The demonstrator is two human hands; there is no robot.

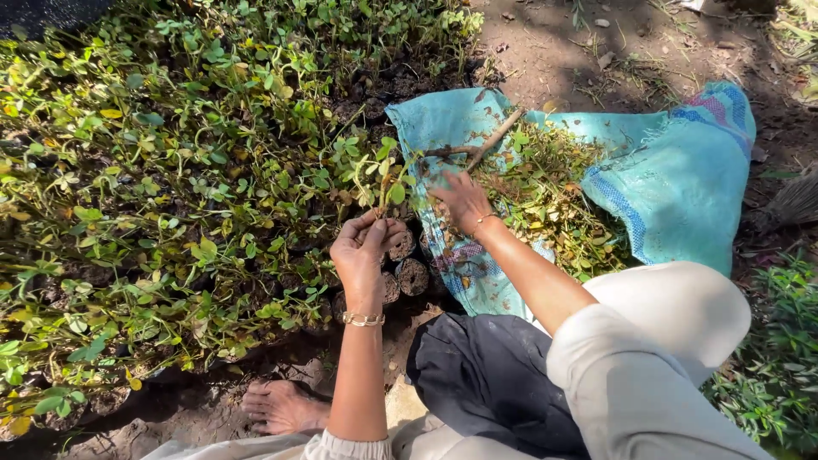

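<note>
In the head view, the left hand (365,249) is closed around the stem of a small seedling (385,175) at the near edge of a dense bed of seedlings (170,170), fingers curled and thumb pressed against the stalk just above its dark soil bag (400,244); the seedling stands upright, touching its neighbours' leaves. The right hand (460,200) rests palm down with fingers loosely spread on a heap of pulled leaves and stems (545,192) lying on a blue woven sack (673,183), and it pinches nothing that I can make out (its fingertips are partly buried in the litter). The stem looks thin, so I judge that a hard tug could snap it or drag the plant out of its bag, and the round soil bags (413,275) packed just beside it could tip if knocked by the wrist. A bare stick (490,140) lies on the sack near the right hand and might snag a sleeve. For room, the bed crowds the left side entirely, the sack fills the right, and the person's knee (673,315) and a bare foot (277,405) close off the near ground; the freest ground is the bare earth (579,43) beyond the sack, well apart from both hands.
</note>
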